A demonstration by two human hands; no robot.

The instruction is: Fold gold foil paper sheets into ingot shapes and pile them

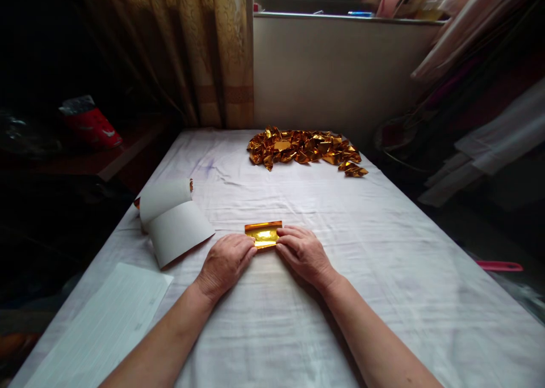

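Note:
A small sheet of shiny gold foil paper (264, 235) lies on the white cloth in front of me, its far and near edges bent up. My left hand (227, 260) pinches its left near corner between thumb and fingers. At the right end, my right hand (304, 254) grips the near edge the same way, fingertips resting on the gold surface. Farther back sits a heap of folded gold foil pieces (304, 147), with one piece (353, 170) at its right front. Curled sheets with white backs (181, 232) lie to the left, gold showing at their edges.
A pale lined paper (106, 325) lies flat at the left front of the cloth-covered table (383, 297). Beyond the far edge are a curtain (204, 53) and a wall under a window. Clothes (502, 133) hang at right, near a pink handle (498, 266). A red packet (93, 124) stands at left.

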